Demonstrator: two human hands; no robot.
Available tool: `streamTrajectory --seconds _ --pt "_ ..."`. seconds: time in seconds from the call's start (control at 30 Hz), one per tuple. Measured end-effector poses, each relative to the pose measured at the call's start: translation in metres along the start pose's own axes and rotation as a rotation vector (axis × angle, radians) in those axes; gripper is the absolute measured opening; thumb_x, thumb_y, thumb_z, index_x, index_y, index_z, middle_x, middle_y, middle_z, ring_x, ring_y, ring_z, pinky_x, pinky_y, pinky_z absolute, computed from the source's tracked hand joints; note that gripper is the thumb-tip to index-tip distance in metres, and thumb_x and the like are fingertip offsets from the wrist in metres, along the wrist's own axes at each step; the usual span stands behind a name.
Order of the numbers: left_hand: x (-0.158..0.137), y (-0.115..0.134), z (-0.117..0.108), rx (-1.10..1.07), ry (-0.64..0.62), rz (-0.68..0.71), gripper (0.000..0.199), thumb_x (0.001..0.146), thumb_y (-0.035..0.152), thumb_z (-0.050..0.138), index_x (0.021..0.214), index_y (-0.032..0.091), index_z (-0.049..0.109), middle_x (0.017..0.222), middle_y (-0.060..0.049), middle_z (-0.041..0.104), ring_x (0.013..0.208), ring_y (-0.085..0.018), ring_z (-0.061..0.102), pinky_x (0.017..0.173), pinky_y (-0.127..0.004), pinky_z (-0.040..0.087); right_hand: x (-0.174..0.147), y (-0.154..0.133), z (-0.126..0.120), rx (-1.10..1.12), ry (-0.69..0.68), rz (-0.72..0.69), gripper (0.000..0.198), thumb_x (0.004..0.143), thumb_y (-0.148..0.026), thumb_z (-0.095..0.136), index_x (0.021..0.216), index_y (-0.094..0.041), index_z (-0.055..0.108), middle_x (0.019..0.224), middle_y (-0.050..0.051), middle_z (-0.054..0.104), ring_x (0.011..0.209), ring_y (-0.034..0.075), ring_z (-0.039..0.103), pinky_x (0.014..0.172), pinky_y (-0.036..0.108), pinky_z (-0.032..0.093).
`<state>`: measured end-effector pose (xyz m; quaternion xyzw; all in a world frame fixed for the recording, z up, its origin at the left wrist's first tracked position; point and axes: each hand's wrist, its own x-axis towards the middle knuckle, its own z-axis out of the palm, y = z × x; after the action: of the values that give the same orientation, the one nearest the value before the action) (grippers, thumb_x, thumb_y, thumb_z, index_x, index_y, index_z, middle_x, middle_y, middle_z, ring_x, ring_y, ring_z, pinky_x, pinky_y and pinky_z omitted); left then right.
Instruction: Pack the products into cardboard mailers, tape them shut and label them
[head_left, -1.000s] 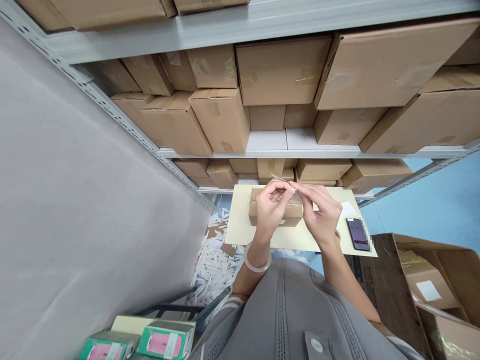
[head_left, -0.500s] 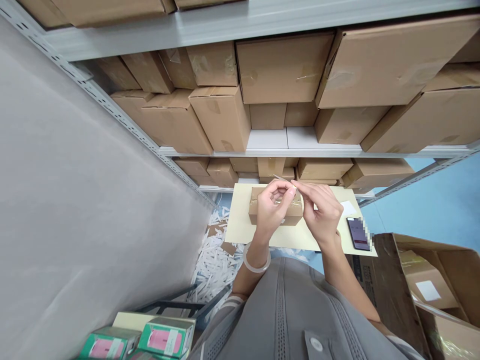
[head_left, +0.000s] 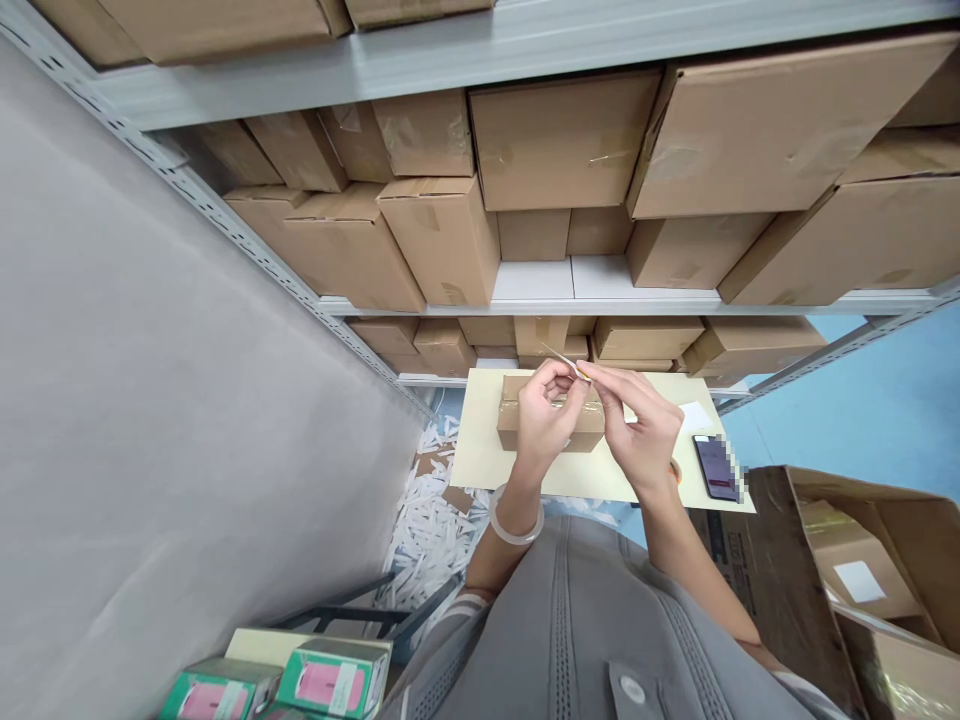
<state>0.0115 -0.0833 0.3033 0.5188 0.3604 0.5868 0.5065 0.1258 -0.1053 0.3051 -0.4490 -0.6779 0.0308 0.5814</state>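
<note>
Head view: we are holding our left hand [head_left: 541,420] and right hand [head_left: 637,430] above a small box [head_left: 551,425] lying on the table [head_left: 480,440]. Both hands' fingers [head_left: 574,385] are pinching a thin strip [head_left: 561,357] together. A phone [head_left: 716,468] is lying at the right.

Beyond the fingers, grey metal shelving [head_left: 525,285] packed with brown cardboard boxes [head_left: 562,140] under even light. To their left, a plain grey wall [head_left: 150,400], with white paper strips [head_left: 431,520] littering the floor below. To their right, blue floor [head_left: 885,400] and a pale tabletop [head_left: 480,450] underneath.
</note>
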Motion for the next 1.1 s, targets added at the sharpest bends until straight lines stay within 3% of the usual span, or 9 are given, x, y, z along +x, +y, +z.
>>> streamTrajectory --seconds 0.13,0.43,0.63,0.87,1.1 --pt "-0.001 0.003 0.001 0.012 0.002 0.019 0.02 0.086 0.038 0.068 0.084 0.019 0.062 0.084 -0.002 0.062 0.08 -0.014 0.062 0.078 -0.027 0.051 0.002 -0.002 0.0 0.052 -0.003 0.119 0.028 0.095 -0.021 0.053 0.111 -0.028 0.074 0.104 0.004 0.076 0.095 0.021 0.072 0.085 0.038 0.058" --pt "-0.002 0.006 0.0 0.007 -0.023 0.039 0.022 0.089 0.042 0.065 0.085 0.02 0.064 0.083 -0.003 0.063 0.081 -0.015 0.063 0.079 -0.029 0.052 0.001 0.0 0.001 0.029 0.002 0.107 0.027 0.095 -0.022 0.053 0.11 -0.028 0.074 0.103 0.005 0.076 0.095 0.021 0.071 0.085 0.039 0.058" --pt "0.0 0.001 0.0 0.087 -0.017 0.068 0.021 0.089 0.041 0.064 0.085 0.02 0.064 0.086 -0.004 0.062 0.083 -0.015 0.061 0.078 -0.028 0.051 0.002 -0.001 0.002 0.048 0.044 0.175 0.02 0.093 -0.027 0.058 0.101 -0.026 0.076 0.096 0.004 0.077 0.089 0.021 0.072 0.084 0.039 0.058" --pt "0.003 -0.001 0.001 0.181 -0.033 0.146 0.017 0.088 0.031 0.063 0.076 0.02 0.06 0.083 -0.003 0.06 0.08 -0.014 0.058 0.075 -0.027 0.05 -0.001 0.001 0.004 0.124 0.169 0.374 0.017 0.087 -0.035 0.065 0.086 -0.022 0.077 0.084 0.004 0.077 0.08 0.022 0.071 0.076 0.037 0.057" --pt "0.006 -0.014 -0.001 0.135 -0.052 0.047 0.013 0.084 0.018 0.06 0.074 0.019 0.051 0.087 -0.002 0.064 0.081 -0.013 0.062 0.078 -0.027 0.051 -0.002 0.016 0.004 0.252 0.276 0.556 0.027 0.084 -0.043 0.068 0.088 -0.017 0.076 0.08 0.005 0.074 0.073 0.02 0.068 0.063 0.031 0.054"
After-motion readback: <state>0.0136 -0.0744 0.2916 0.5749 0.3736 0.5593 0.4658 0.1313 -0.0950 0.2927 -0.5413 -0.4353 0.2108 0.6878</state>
